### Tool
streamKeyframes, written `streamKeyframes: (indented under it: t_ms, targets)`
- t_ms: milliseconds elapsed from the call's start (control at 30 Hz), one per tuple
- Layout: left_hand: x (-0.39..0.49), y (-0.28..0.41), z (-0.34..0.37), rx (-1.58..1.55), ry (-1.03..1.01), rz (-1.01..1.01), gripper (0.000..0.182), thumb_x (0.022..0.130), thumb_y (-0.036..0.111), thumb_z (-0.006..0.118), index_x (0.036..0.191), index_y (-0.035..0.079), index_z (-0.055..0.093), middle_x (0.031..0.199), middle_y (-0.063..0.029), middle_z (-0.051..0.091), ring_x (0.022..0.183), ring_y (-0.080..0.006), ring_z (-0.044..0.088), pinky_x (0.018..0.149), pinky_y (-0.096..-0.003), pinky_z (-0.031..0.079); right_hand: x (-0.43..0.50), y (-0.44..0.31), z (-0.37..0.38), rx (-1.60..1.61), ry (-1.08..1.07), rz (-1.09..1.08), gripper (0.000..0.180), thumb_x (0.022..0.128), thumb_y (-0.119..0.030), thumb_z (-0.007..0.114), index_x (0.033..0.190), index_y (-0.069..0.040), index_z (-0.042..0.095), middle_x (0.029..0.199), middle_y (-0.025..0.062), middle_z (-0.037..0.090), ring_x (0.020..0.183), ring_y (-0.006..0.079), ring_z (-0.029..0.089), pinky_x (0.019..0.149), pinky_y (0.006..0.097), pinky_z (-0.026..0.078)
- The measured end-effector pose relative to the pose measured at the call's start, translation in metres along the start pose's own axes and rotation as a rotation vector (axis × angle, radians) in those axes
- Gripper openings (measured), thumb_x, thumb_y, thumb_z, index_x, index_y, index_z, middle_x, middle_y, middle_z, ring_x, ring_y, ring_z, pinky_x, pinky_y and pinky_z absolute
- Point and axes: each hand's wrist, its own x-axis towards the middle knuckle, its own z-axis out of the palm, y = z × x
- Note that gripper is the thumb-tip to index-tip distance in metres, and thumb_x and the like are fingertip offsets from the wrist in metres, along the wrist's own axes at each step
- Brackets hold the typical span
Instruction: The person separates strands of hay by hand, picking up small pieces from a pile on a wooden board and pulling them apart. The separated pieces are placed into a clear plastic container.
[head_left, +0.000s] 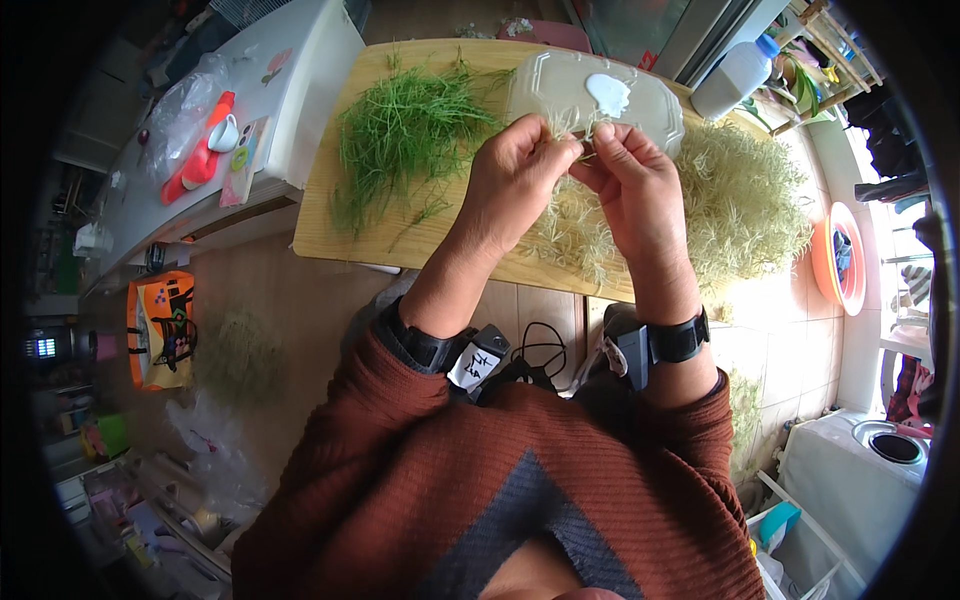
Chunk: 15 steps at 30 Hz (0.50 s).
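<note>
Both my hands are raised over the wooden table (465, 255), close together. My left hand (517, 169) pinches a pale sprig (564, 124) between thumb and fingers. The thumb and fingertips of my right hand (634, 172) are closed on thin pale stems of the same sprig. Just beyond my hands lies a clear plastic lid or tray (551, 86) with a puddle of white liquid (608, 93) on it. A large heap of pale cream-green sprigs (739, 202) lies at the right, with more (574, 225) under my hands. Bright green feathery sprigs (412, 120) are piled at the left.
A plastic bottle with a blue cap (733, 79) stands by the table's far right corner. On the white cabinet (307, 90) at left are a white cup (223, 133) and a red-orange object (196, 165). An orange bag (159, 330) and an orange basin (838, 259) flank the table.
</note>
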Motion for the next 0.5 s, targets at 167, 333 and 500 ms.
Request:
streamKeyframes:
  t_ms: [167, 333, 500]
  targets:
    - [0.001, -0.002, 0.003, -0.046, -0.007, -0.016, 0.008, 0.086, 0.013, 0.058, 0.086, 0.004, 0.059, 0.065, 0.0066, 0.046, 0.054, -0.0001, 0.035, 0.046, -0.0159, 0.025, 0.0, -0.001, 0.001, -0.13, 0.03, -0.047, 0.018, 0.092, -0.013, 0.056, 0.096, 0.005, 0.058, 0.09, 0.0089, 0.062, 0.082, 0.0161, 0.063, 0.078, 0.0281, 0.055]
    - [-0.001, 0.002, 0.009, -0.229, -0.014, -0.033, 0.012, 0.087, 0.014, 0.058, 0.088, 0.002, 0.059, 0.068, 0.0026, 0.051, 0.051, -0.0012, 0.036, 0.045, -0.0163, 0.025, -0.003, -0.009, -0.003, -0.266, -0.014, -0.079, 0.023, 0.092, -0.016, 0.056, 0.098, 0.006, 0.059, 0.091, 0.0104, 0.064, 0.083, 0.0167, 0.064, 0.077, 0.0279, 0.055]
    - [0.001, 0.004, 0.002, -0.461, -0.017, -0.185, 0.016, 0.088, 0.017, 0.057, 0.087, 0.002, 0.058, 0.075, -0.0036, 0.056, 0.051, -0.0039, 0.038, 0.044, -0.0175, 0.027, 0.004, -0.025, -0.027, -1.1, 0.155, -0.156, 0.018, 0.087, -0.017, 0.06, 0.094, -0.001, 0.064, 0.085, 0.0135, 0.067, 0.075, 0.0222, 0.065, 0.069, 0.0307, 0.052]
